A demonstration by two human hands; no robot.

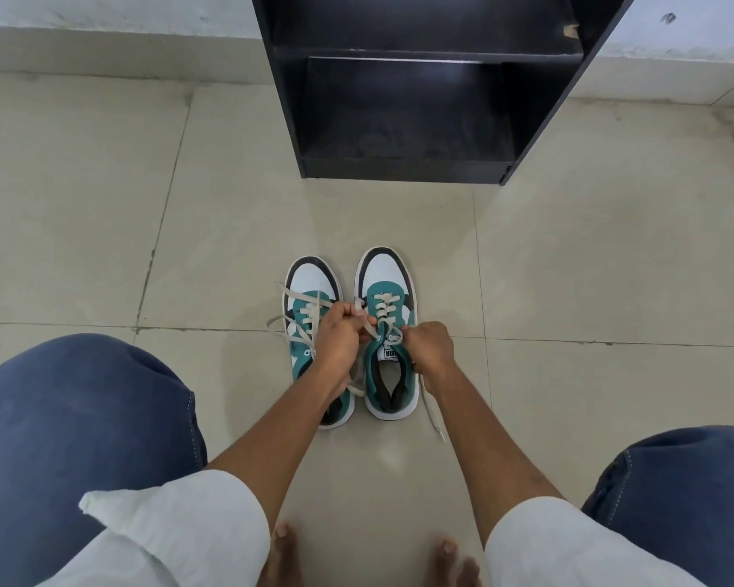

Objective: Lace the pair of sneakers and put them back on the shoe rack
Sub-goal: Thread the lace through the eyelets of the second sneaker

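Two teal, white and black sneakers stand side by side on the tiled floor, toes pointing away from me. The right sneaker (385, 281) has its beige lace crossed through several eyelets. My left hand (342, 332) pinches one end of that lace (371, 328) above the gap between the shoes. My right hand (429, 347) grips the other end at the shoe's right side, and its tail (431, 413) trails onto the floor. The left sneaker (310, 277) lies partly under my left forearm, with its lace (291, 296) loose and spread out.
A black shoe rack (403, 167) with open shelves stands on the floor just beyond the sneakers, against a pale wall. My knees in blue jeans flank the view at left and right. My bare toes (282, 540) show at the bottom.
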